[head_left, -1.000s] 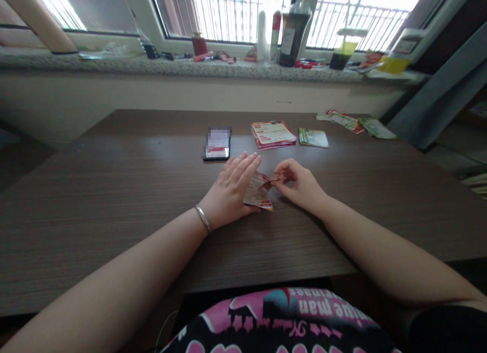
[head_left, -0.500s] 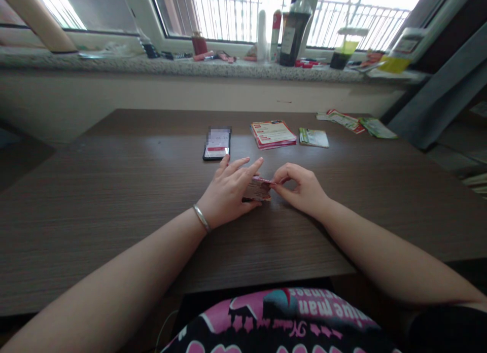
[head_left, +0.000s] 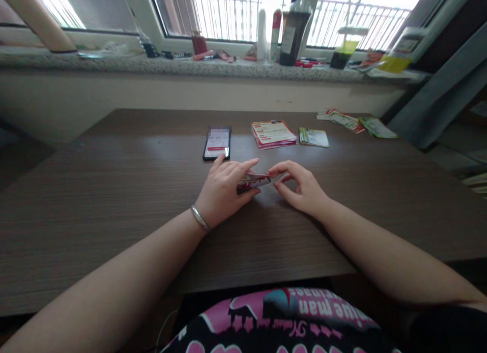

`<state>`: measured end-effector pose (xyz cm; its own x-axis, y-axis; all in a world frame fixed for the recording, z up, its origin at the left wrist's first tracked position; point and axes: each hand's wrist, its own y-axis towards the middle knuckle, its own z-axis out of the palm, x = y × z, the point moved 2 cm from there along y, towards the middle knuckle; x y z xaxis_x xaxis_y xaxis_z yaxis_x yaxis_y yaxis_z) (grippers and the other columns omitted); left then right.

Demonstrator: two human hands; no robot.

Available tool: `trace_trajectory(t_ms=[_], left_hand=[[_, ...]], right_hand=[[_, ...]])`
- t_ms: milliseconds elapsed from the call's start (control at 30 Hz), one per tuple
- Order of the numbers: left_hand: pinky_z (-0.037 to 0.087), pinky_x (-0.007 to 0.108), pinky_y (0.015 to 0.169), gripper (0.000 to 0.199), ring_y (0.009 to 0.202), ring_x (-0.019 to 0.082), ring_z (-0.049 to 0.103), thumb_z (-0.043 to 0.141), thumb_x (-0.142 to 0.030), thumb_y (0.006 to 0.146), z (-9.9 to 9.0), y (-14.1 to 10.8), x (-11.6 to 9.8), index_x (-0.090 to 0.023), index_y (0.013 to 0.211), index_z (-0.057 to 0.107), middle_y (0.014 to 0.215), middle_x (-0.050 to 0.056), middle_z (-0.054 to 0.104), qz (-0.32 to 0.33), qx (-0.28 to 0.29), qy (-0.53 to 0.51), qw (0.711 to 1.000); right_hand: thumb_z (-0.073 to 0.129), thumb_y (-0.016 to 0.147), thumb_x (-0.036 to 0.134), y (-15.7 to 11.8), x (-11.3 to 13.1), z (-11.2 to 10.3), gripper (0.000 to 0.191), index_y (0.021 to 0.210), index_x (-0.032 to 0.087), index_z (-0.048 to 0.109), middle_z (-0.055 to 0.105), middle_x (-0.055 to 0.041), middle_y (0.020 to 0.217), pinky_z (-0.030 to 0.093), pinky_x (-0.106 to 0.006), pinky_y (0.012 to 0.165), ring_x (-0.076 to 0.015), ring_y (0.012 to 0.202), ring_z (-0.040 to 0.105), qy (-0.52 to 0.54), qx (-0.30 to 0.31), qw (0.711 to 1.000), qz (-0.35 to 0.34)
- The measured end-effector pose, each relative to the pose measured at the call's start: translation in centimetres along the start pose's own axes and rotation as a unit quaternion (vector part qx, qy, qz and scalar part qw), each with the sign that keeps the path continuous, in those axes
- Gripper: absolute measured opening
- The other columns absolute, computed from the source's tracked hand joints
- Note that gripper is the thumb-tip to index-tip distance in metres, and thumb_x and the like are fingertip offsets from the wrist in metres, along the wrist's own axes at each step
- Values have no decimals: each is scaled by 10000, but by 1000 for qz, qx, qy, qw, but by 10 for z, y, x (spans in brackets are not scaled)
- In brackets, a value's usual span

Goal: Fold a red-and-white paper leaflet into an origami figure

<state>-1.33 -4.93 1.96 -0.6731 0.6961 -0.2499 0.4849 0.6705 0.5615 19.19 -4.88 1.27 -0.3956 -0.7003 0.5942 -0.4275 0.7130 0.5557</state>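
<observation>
My left hand (head_left: 222, 188) is closed around the edges of a small stack of cards (head_left: 258, 180), its thumb on the near side and its fingers over the far side. Most of the stack is hidden under the palm. Just to the right, my right hand (head_left: 299, 185) is curved with thumb and index finger apart and nothing between them. Its index fingertip is at the stack's right corner; whether it touches is hard to tell. A phone (head_left: 217, 144) with a lit screen lies just beyond my left fingertips.
On the brown table (head_left: 114, 190), a pile of red-edged cards (head_left: 273, 134) lies beyond my hands, beside a smaller green-and-white pile (head_left: 314, 138). Torn wrappers (head_left: 346, 120) are at the far right. Bottles (head_left: 292, 36) and small items line the stone windowsill (head_left: 228, 69).
The stack has tilted and shifted slightly left within my left hand. My right thumb and index finger have parted from the card edge they pinched.
</observation>
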Motion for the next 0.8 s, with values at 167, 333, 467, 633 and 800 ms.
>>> trace_trajectory(t_ms=[167, 333, 467, 633, 800], left_hand=[[286, 474, 1117, 356, 1000, 205, 631, 675, -297, 801, -1, 1, 0, -195, 1132, 591, 1047, 48, 695, -11, -31, -41, 999], [315, 479, 1088, 204, 957, 200, 644, 653, -301, 819, 0, 0, -1, -207, 998, 631, 1016, 40, 709, -20, -19, -73, 997], [313, 481, 1092, 190, 967, 201, 654, 642, -300, 829, 0, -1, 0, -217, 1000, 647, 1029, 39, 717, -17, -35, -84, 996], [327, 475, 1082, 156, 985, 208, 656, 634, -331, 842, 0, 0, 1, -226, 951, 674, 1024, 42, 723, -10, -30, -82, 996], [313, 467, 1092, 149, 1021, 208, 647, 618, -316, 863, 1, 0, 2, -224, 957, 689, 1028, 43, 727, 3, -22, -73, 997]], right_hand=[[641, 803, 215, 0, -4, 2, 216, 1014, 215, 595, 651, -52, 1009, 558, -315, 712, -184, 919, 616, -43, 13, 999, 18], [642, 823, 238, 1, -5, 3, 88, 906, 212, 633, 673, -36, 886, 541, -309, 697, -168, 830, 612, -72, 5, 997, 22], [647, 829, 240, 2, -3, 2, 65, 885, 209, 660, 675, -35, 840, 531, -293, 665, -158, 787, 610, -66, -13, 998, 9], [640, 841, 240, 2, 1, -1, 71, 894, 221, 684, 681, -35, 829, 526, -291, 662, -154, 768, 612, -65, -45, 997, -20], [672, 830, 261, 0, 3, -1, 87, 910, 248, 705, 689, -27, 835, 516, -308, 739, -161, 807, 625, -109, -59, 991, -41]])
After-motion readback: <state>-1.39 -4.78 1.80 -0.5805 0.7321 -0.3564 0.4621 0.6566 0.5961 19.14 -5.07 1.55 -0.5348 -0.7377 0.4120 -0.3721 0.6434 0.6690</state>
